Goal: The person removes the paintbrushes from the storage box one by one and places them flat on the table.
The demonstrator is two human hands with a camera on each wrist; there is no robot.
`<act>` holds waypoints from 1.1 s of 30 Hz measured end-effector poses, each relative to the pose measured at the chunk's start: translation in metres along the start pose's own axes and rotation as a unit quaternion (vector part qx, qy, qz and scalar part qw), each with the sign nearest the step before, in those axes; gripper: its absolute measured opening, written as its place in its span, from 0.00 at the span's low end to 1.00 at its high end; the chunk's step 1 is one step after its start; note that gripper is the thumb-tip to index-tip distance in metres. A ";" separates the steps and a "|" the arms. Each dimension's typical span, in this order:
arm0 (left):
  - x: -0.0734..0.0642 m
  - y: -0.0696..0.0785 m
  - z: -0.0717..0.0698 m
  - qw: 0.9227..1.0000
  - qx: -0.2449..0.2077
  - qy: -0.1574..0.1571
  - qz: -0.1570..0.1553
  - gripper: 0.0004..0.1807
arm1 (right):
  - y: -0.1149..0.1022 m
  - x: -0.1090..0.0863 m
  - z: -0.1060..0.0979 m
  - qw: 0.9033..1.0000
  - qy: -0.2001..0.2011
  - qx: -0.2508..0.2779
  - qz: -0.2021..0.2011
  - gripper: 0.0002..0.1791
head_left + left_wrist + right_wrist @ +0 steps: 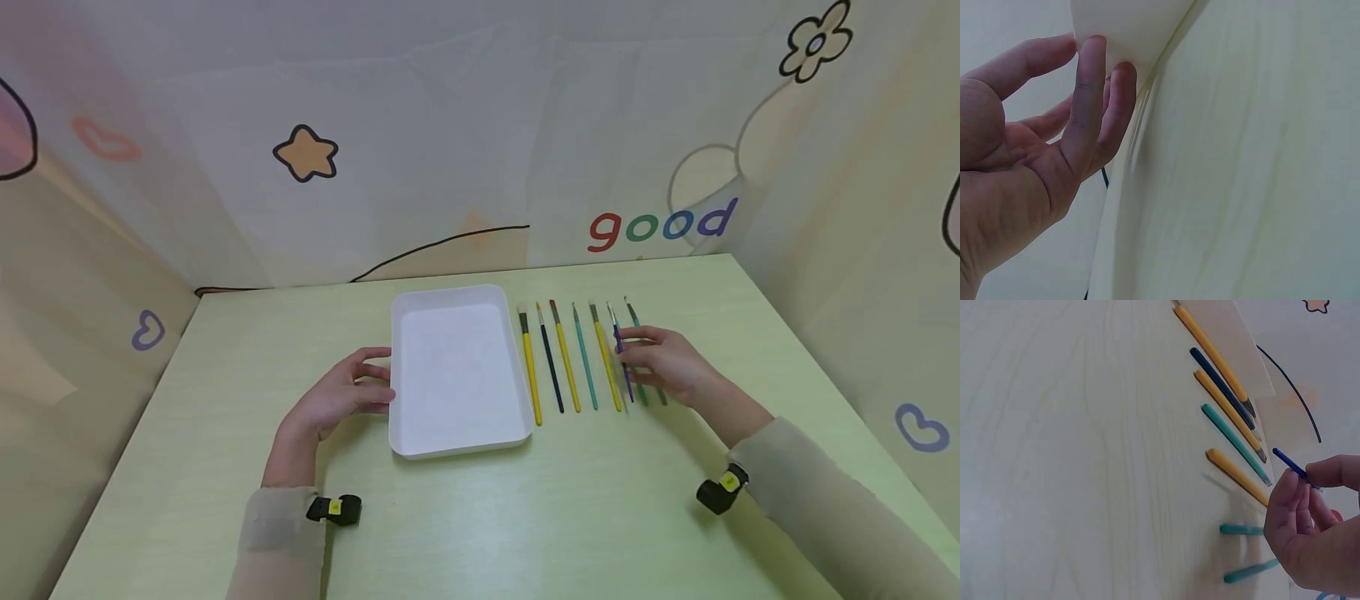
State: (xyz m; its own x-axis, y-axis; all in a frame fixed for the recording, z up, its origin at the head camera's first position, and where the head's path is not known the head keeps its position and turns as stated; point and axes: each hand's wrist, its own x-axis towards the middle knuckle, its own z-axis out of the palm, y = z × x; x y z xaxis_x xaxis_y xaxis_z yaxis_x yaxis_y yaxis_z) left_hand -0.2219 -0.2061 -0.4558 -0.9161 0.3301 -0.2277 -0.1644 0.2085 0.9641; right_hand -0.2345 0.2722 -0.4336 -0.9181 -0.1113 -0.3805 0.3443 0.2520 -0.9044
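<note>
A thin purple-blue paintbrush (627, 384) is pinched between the thumb and fingers of my right hand (669, 364); in the right wrist view this paintbrush (1285, 460) is raised over the table. Two green paintbrushes (1241, 530) lie under that hand, partly hidden by it. On the other side, my left hand (341, 392) has its fingertips against the left side of a shallow white tray (459, 375). The left wrist view shows the spread fingers (1088, 94) touching the tray's outer wall (1125, 31).
Between tray and right hand several paintbrushes lie in a row: a wide yellow one (531, 367), a dark navy one (551, 367), a second yellow one (566, 362), a teal one (585, 362) and another yellow one (604, 358). A printed curtain (450, 125) stands behind the table (525, 533).
</note>
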 end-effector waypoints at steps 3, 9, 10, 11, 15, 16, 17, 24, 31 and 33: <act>0.000 0.001 0.001 1.000 0.005 0.004 -0.001 0.39 | 0.002 0.004 -0.009 1.000 0.001 -0.003 -0.002 0.33; -0.001 0.001 0.001 1.000 0.007 0.009 -0.004 0.40 | 0.005 0.009 -0.023 1.000 0.009 -0.019 0.005 0.34; -0.001 0.001 0.001 1.000 0.006 0.008 -0.002 0.40 | 0.006 0.009 -0.025 1.000 0.011 -0.027 0.003 0.33; -0.001 0.001 0.000 1.000 0.005 0.007 -0.001 0.40 | 0.006 0.009 -0.028 0.999 0.013 -0.037 0.000 0.33; 0.000 0.000 -0.001 1.000 0.004 0.002 0.004 0.40 | 0.009 0.010 -0.037 0.998 0.016 -0.066 -0.014 0.33; 0.000 -0.001 -0.001 1.000 0.003 0.001 0.004 0.40 | 0.009 0.010 -0.039 0.997 0.018 -0.071 -0.014 0.33; 0.000 0.000 -0.001 1.000 0.003 0.001 0.004 0.40 | 0.010 0.010 -0.041 0.997 0.020 -0.075 -0.013 0.33; 0.000 0.000 -0.001 1.000 0.006 -0.001 0.005 0.40 | 0.011 0.011 -0.052 0.995 0.031 -0.095 0.002 0.33; 0.001 -0.001 -0.001 1.000 0.004 -0.004 0.007 0.40 | 0.019 0.015 -0.062 0.992 0.046 -0.113 0.010 0.30; 0.001 -0.001 0.000 1.000 0.003 -0.006 0.007 0.40 | 0.021 0.017 -0.063 0.992 0.053 -0.115 0.015 0.29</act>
State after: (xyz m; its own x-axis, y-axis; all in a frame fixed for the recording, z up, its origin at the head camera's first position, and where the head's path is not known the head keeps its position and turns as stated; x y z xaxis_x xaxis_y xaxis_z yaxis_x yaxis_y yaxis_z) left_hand -0.2231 -0.2063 -0.4575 -0.9140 0.3433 -0.2163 -0.1499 0.2097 0.9662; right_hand -0.2553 0.3365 -0.4467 -0.9275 -0.0017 -0.3738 0.3297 0.4674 -0.8203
